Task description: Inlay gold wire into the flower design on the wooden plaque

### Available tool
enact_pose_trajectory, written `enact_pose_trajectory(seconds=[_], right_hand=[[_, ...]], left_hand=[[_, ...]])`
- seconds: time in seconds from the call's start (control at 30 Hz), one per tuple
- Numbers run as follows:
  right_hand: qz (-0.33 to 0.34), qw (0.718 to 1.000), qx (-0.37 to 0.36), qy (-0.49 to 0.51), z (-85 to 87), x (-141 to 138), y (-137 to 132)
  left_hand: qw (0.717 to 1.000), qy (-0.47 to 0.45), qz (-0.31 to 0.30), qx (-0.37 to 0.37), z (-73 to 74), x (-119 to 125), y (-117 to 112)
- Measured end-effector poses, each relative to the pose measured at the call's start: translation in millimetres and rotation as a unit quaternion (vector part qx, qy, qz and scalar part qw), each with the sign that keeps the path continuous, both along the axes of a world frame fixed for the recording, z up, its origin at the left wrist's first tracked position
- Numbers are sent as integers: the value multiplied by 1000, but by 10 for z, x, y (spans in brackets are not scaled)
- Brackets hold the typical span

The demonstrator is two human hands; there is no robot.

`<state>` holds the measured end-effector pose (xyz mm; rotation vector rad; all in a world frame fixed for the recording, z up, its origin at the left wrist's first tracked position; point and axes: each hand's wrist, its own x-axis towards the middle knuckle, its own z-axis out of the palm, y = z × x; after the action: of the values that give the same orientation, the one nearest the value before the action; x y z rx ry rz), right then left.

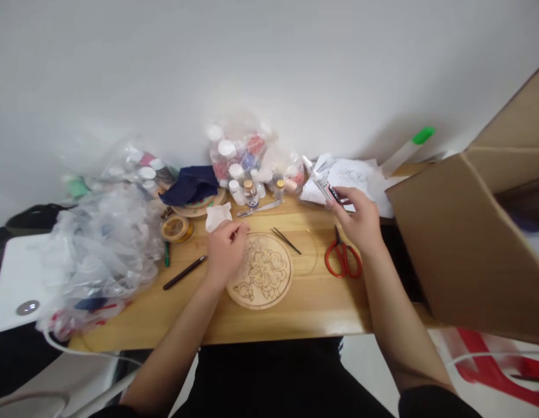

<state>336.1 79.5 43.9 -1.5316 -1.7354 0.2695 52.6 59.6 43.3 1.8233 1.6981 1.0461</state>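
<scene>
My right hand (359, 217) is wrapped round a white and black glue tube (322, 187), its narrow nozzle tilted up and to the left. Below that hand, red-handled scissors (342, 258) lie on the table. A round wooden disc (269, 270) bears a flower pattern, partly outlined in gold-coloured wire. Over its upper left edge is my left hand (226, 249), fingers pinched together; what they hold, if anything, is hidden. Black tweezers (286, 240) rest at the disc's upper right, beside a thin loop of wire (315, 255). A crumpled white paper (218, 216) lies just beyond my left hand.
A black pen-like tool (184, 273) and a spool of gold wire (177, 229) lie to the left, beside plastic bags (108, 244). Small bottles (251, 194) and bagged jars stand along the wall. Papers (352, 177) and a cardboard box (444, 249) are at right.
</scene>
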Motion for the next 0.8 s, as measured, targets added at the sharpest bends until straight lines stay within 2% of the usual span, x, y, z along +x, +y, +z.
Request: enact_pose_trajectory(seconds=[0.13,0.23,0.3,0.43,0.57,0.7,0.73,0.8], right_hand=[[19,999,2,34,14,2,-17],[79,996,-10,38,62,-62,-63],[131,991,-18,34,106,-129,-110],[231,972,-37,20,187,-296,-224],[289,956,-43,7,276,-437,-333],[293,956,-32,0,377,-499,-420],[270,963,-26,15,392,-509,-437],[193,972,-39,129,406,-537,-462]], left_hand=[[999,31,26,-3,-43,24,-32],[999,15,50,-11,-12,-27,-27],[999,-23,41,-25,39,-78,-28],[982,-145,-54,-104,198,-112,-68],[934,-233,-178,-207,402,-67,-124],[900,-267,-244,-245,552,-89,-184],[896,-273,-249,-244,570,-106,-198],[895,-285,-252,-234,584,-135,-220]])
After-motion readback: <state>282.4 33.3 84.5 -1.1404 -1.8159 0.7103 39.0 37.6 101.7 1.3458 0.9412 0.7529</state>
